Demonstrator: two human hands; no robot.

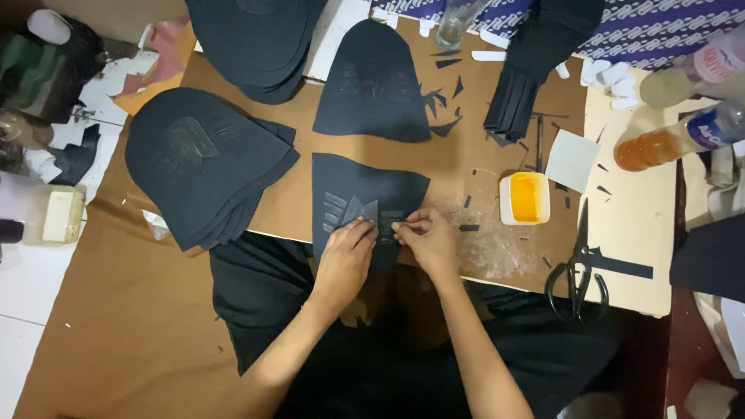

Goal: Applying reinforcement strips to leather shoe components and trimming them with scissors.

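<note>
Head view: left hand (344,260) and right hand (425,239) pinched small grey strips on a black dome-shaped fabric panel (365,200); an orange-filled, blue-labelled bottle (679,140) lay at the right.

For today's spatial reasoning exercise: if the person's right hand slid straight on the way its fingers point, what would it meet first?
The right hand points left across the dark fabric piece, so it would most likely meet the left hand first; their fingertips are already almost touching at the small strip.
</note>
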